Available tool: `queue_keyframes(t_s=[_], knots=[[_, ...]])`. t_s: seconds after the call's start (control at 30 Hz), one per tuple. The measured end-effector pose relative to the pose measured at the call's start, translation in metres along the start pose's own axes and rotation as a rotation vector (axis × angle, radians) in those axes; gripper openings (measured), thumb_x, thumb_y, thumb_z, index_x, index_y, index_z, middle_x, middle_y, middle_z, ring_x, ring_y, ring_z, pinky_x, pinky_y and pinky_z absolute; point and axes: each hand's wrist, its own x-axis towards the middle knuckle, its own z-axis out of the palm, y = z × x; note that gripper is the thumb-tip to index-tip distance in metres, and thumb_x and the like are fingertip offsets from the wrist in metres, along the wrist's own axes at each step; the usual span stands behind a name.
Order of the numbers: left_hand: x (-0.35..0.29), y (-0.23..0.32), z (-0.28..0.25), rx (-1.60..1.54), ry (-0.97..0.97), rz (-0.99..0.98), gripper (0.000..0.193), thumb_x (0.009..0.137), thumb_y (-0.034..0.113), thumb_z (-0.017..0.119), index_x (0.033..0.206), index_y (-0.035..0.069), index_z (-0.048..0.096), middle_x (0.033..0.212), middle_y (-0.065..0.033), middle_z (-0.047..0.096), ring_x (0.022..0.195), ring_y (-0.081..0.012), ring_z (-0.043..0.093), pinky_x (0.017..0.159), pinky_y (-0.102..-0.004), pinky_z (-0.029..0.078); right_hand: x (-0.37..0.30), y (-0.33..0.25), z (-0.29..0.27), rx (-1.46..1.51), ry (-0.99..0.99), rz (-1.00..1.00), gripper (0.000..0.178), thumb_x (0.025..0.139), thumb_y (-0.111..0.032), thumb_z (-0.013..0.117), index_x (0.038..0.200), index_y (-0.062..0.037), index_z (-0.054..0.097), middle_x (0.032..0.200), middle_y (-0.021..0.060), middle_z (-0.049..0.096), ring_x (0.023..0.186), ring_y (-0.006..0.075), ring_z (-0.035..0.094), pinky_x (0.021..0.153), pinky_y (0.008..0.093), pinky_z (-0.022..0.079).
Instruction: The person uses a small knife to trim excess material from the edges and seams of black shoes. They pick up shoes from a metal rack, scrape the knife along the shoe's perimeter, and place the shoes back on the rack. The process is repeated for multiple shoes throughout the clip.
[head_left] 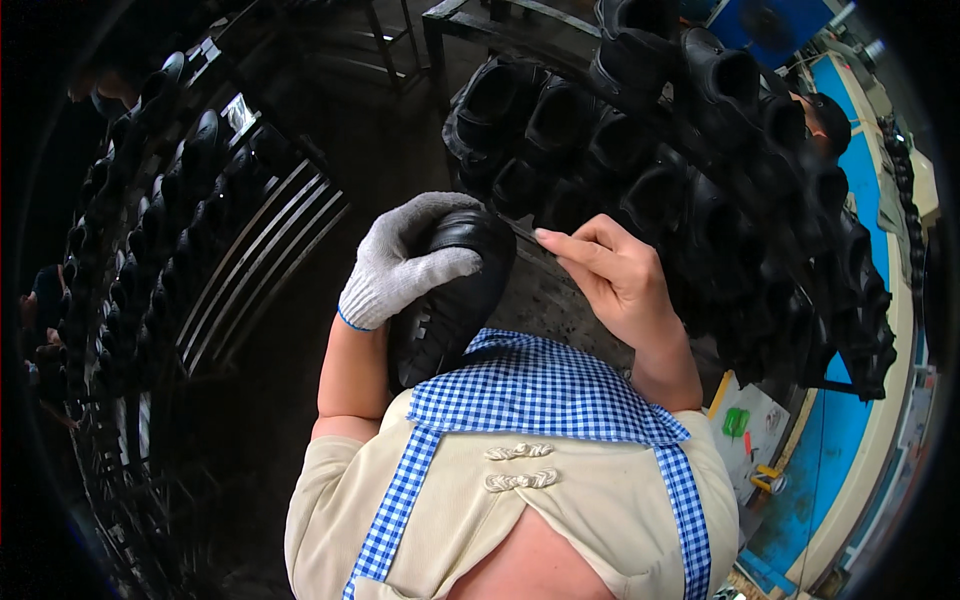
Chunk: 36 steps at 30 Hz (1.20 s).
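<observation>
My left hand (405, 265), in a pale grey knitted glove with a blue-edged cuff, is wrapped round the toe end of a black shoe (445, 315). The shoe's laced part points down toward my blue-and-white checked apron (540, 385). Just right of the toe, my bare right hand (622, 283) is closed, thumb and forefinger pinched together. A thin dark line runs between those fingertips and the shoe. Whether it is something held in the pinch cannot be made out.
Black shoes (560, 115) crowd a rack ahead and to the right. At left stands another shoe rack with bare metal bars (255, 250). A blue conveyor belt (800, 510) runs down the right, beside a bench with a green object (736, 421). A person in a dark cap (830, 122) is beyond the shoes.
</observation>
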Motion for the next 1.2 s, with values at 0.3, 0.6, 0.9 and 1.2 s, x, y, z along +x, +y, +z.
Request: queue_keyframes(t_s=[0.3,0.6,0.9,1.2], knots=[[0.042,-0.073,-0.078,-1.050,0.409,0.221,0.072,0.088,0.063,0.061,0.131,0.005,0.055,0.124,-0.0138,0.062,0.110,-0.0263,0.062,0.101,-0.0419,0.050,-0.035,0.036,0.053,0.047,-0.182,0.135,0.094,0.076,-0.037,0.085,0.151,-0.0137,0.035,0.098,0.0134,0.068,0.082,0.0250,0.071,0.077,0.0338,0.060],[0.048,-0.120,-0.071,-1.425,0.276,0.110,0.068,0.089,0.060,0.062,0.131,0.007,0.058,0.126,-0.0136,0.063,0.115,-0.0303,0.062,0.102,-0.0477,0.050,-0.017,0.024,0.065,0.027,-0.087,-0.229,0.104,0.071,-0.020,0.088,0.153,-0.0155,0.025,0.109,0.0197,0.066,0.084,0.0341,0.073,0.062,0.0346,0.063],[0.063,-0.087,-0.070,-0.810,0.275,0.016,0.056,0.100,0.033,0.054,0.149,0.013,0.036,0.135,-0.0112,0.053,0.116,-0.0237,0.058,0.092,-0.0351,0.052,-0.039,0.069,0.059,1.581,-0.070,0.735,0.056,0.078,-0.013,0.081,0.125,-0.0070,0.053,0.109,0.0071,0.061,0.053,0.0086,0.051,0.045,0.0198,0.042],[0.055,-0.040,-0.028,-0.696,-0.077,0.081,0.061,0.099,0.030,0.055,0.149,0.006,0.031,0.127,-0.0156,0.058,0.106,-0.0236,0.063,0.079,-0.0341,0.056,0.024,0.042,0.055,1.291,0.429,0.349,0.049,0.085,-0.028,0.071,0.119,0.0058,0.057,0.108,0.0237,0.068,0.045,0.0089,0.051,0.037,0.0174,0.035]])
